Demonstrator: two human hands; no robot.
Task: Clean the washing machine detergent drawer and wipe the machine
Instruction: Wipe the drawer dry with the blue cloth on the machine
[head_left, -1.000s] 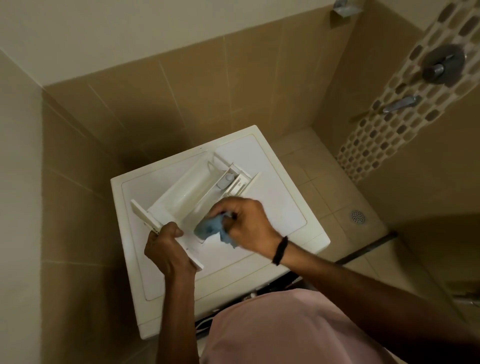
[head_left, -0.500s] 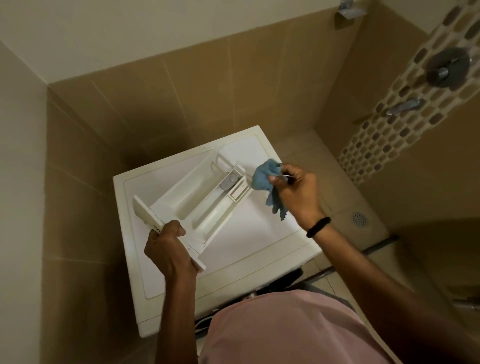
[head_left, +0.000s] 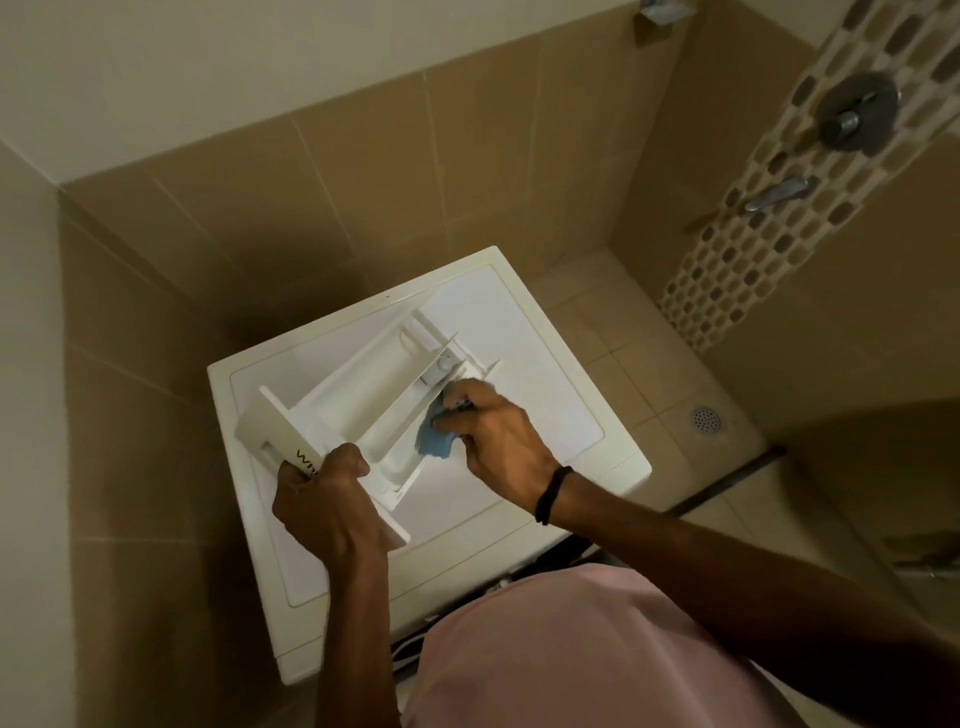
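On the washing machine (head_left: 545, 395) top sits the detergent drawer (head_left: 358, 395), light, stiff, probably slick plastic, best held by its broad near front panel, where the left hand (head_left: 327, 499) grips it while the right hand (head_left: 493, 436) pinches a soft blue cloth (head_left: 434, 441) against its right side.

A: How is the detergent drawer (head_left: 358, 400) looking?
B: It is showing as smooth white moulded plastic, faintly glossy. The washing machine lid (head_left: 540, 384) is appearing in a similar smooth white finish with a slight sheen.
A: And the cloth (head_left: 435, 442)?
B: It is reading as soft, matt blue fabric. The wall tiles (head_left: 374, 171) are looking like smooth, satin beige ceramic, and the shower valve (head_left: 858, 111) is gleaming as polished metal.
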